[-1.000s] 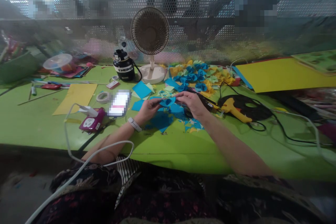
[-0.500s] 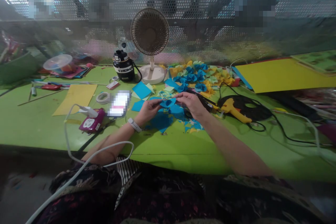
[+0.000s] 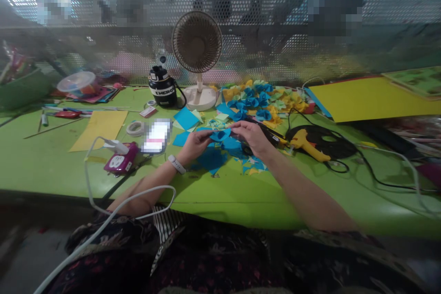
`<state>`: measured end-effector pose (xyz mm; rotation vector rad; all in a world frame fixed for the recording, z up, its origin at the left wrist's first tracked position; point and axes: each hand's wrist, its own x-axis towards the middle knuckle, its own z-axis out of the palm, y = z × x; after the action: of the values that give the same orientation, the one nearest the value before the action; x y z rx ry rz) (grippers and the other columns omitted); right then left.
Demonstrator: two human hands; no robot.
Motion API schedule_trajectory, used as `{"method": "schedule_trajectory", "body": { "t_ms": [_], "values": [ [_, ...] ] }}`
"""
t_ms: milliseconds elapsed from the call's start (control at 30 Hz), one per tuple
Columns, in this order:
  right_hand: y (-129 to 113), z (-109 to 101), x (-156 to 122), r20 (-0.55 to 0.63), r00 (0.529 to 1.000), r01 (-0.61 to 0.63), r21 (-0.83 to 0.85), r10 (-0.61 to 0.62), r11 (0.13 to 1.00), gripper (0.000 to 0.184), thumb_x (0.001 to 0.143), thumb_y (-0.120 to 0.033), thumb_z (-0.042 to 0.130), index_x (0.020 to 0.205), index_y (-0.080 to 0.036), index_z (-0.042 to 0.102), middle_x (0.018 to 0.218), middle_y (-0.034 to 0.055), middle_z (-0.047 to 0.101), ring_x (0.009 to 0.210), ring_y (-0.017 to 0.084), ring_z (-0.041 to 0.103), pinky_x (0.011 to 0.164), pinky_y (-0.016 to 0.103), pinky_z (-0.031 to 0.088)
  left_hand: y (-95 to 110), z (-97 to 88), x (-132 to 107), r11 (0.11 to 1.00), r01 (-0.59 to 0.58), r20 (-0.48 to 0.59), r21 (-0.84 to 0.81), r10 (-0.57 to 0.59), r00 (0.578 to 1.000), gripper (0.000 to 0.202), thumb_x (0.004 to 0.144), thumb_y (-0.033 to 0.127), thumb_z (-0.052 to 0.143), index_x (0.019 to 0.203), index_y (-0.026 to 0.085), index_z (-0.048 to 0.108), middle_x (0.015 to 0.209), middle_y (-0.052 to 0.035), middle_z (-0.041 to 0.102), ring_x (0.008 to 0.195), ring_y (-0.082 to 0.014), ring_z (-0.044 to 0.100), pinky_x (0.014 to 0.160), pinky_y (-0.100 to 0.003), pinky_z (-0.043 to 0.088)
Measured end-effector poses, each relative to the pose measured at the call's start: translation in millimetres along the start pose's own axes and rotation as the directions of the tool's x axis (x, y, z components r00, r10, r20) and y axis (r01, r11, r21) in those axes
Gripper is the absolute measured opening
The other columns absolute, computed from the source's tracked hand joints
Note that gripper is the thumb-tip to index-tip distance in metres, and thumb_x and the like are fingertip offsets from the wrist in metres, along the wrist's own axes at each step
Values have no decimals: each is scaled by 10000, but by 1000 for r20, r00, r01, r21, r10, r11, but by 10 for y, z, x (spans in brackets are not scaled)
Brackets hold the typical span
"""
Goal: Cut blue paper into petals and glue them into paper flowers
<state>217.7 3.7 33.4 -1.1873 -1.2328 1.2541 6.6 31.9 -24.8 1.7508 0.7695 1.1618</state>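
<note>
My left hand (image 3: 195,144) and my right hand (image 3: 252,136) meet over the green table (image 3: 51,156), both pinching a small folded blue paper piece (image 3: 220,134) between their fingertips. A white band sits on my left wrist. Under the hands lie blue paper sheets and scraps (image 3: 213,158). Behind them is a heap of folded blue, yellow and green paper flowers (image 3: 260,98).
A yellow glue gun (image 3: 308,143) with black cord lies right of my hands. A small fan (image 3: 197,55), a black bottle (image 3: 161,87), tape roll (image 3: 135,127), a phone (image 3: 156,135), a pink charger (image 3: 120,161) with white cable, and yellow sheets (image 3: 372,96) are around.
</note>
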Motion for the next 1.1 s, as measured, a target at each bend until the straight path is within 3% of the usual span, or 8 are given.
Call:
{"method": "schedule_trajectory", "body": {
  "t_ms": [433, 700, 1100],
  "values": [
    [-32, 16, -21, 2, 1000, -8, -15, 8, 1000, 185, 646, -348, 740, 766, -207, 726, 719, -3, 712, 709, 139, 635, 726, 291, 480, 6, 11, -2, 994, 66, 0, -89, -66, 998, 326, 789, 425, 748, 1018, 196, 787, 979, -66, 782, 884, -209, 728, 860, -364, 607],
    [-8, 58, -28, 42, 999, -14, 33, 13, 999, 216, 639, -374, 785, 761, -212, 707, 748, -3, 727, 762, 164, 671, 758, 310, 504, 15, 54, 14, 962, 141, 10, -234, -142, 990, 341, 773, 462, 763, 1001, 210, 781, 921, -46, 774, 863, -204, 733, 887, -402, 610],
    [27, 45, -8, 29, 999, -29, 89, 27, 996, 228, 668, -417, 770, 753, -216, 704, 770, 7, 750, 807, 176, 696, 810, 312, 498, 61, 47, 14, 954, 166, -21, -249, -177, 984, 454, 712, 534, 795, 981, 169, 785, 893, -65, 779, 800, -191, 729, 817, -363, 610]
  ]
}}
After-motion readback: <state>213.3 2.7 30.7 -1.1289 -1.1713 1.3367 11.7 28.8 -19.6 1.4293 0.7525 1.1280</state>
